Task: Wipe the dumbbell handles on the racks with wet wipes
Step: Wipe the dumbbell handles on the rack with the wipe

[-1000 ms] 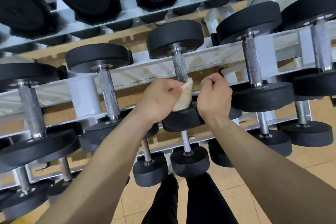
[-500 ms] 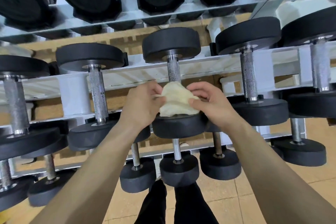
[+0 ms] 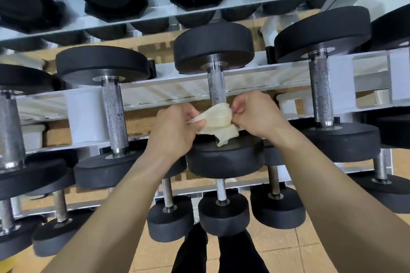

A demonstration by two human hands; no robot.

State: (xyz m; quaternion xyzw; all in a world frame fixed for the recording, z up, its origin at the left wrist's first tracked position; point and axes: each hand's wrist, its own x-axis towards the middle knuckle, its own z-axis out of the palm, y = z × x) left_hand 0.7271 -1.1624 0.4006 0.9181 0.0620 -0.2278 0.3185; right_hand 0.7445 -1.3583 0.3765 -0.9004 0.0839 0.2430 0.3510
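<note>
Mostly behind wipe (image 3: 218, 118), left hand (image 3: 175, 131), right hand (image 3: 257, 115): dumbbell handle (image 3: 216, 86)'s lower end.

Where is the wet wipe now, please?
In the head view the wet wipe sits mid-frame, pinched between left hand and right hand, at the near end of the central dumbbell handle.

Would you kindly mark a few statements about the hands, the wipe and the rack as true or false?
1. The left hand and right hand both hold the wipe. True.
2. The wipe covers the whole handle. False: it sits at the near end only; the far knurled part is bare.
3. The wipe is blue. False: it is cream-white.
4. The rack is white. True.
</note>
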